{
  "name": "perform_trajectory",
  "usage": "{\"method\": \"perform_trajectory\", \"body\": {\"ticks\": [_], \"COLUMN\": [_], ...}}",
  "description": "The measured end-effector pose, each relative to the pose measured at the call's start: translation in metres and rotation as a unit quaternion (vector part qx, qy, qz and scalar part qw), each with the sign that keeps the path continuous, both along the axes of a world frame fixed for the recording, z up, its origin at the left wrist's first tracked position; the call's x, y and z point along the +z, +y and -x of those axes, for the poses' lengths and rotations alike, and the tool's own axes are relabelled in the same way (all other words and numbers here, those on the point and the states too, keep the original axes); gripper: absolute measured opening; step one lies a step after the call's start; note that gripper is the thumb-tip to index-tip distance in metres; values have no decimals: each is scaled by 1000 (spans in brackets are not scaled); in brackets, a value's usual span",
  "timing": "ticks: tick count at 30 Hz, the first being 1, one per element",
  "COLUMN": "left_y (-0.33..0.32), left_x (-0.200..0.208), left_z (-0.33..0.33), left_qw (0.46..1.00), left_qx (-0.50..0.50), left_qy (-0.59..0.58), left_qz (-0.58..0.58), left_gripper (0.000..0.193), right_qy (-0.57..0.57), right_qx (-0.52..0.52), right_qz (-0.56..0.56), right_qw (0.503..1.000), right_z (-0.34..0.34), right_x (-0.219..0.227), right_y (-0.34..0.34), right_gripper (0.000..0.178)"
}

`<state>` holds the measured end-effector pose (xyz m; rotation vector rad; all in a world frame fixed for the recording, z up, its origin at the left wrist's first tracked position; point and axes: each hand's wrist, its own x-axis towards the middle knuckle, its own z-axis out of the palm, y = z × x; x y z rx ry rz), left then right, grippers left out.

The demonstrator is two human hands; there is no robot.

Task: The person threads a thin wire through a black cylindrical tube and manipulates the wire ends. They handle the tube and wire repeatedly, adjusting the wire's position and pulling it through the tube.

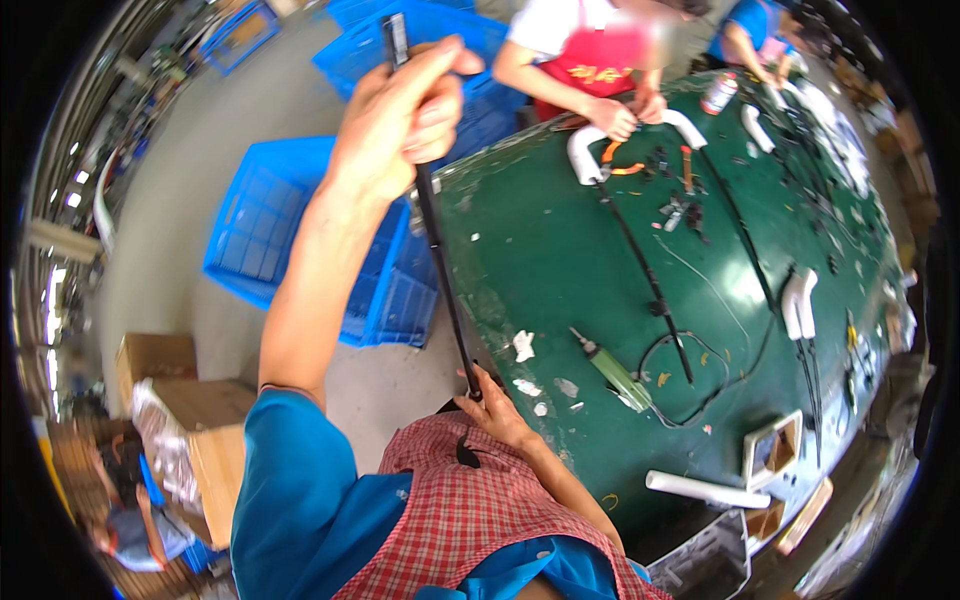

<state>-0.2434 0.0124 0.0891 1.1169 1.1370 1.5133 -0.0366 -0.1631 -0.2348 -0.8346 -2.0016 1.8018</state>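
A slim black rod (437, 245) runs at a slant from the upper left down to my waist, off the table's left edge. My left hand (405, 115), raised high, is closed round its upper part, with a short length sticking out above the fist. Near my checked apron, my right hand (495, 408) grips the lower end between thumb and fingers. On the green table (520, 260) to the right lies a green electric screwdriver (615, 375) with a dark cable. Farther over, a black shaft with a white curved handle (585, 157) rests on the tabletop.
Blue plastic crates (262, 155) stand left of the table. A co-worker in a red apron (598, 65) works at the far edge, another person (752, 40) beyond. A spray can (719, 93), orange-handled pliers (622, 170), white handles (797, 305) and a white tube (705, 490) lie about.
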Motion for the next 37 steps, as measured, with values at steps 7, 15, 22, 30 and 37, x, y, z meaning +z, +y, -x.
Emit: {"method": "perform_trajectory", "body": {"ticks": [7, 15, 22, 30, 37], "left_y": [-32, -111, -105, -210, -286], "left_x": [-20, -285, -470, -441, -594], "left_z": [-165, -365, -334, 88, 217], "left_qw": [907, 784, 744, 802, 639], "left_qx": [-293, -246, -388, 447, 607], "left_qy": [301, 425, 498, 291, -157], "left_qz": [-12, -380, -220, 269, 445], "left_gripper": [19, 18, 44, 43, 81], "right_qy": [77, -11, -218, -110, -50], "right_qx": [-11, -199, -116, -86, -60], "right_qz": [-105, 252, 413, 265, -4], "right_qw": [991, 947, 877, 954, 997], "right_z": [25, -27, -107, 23, 255], "right_x": [-9, -39, -79, -130, -271], "right_y": [39, 4, -77, -67, 7], "right_gripper": [37, 35, 29, 30, 49]}}
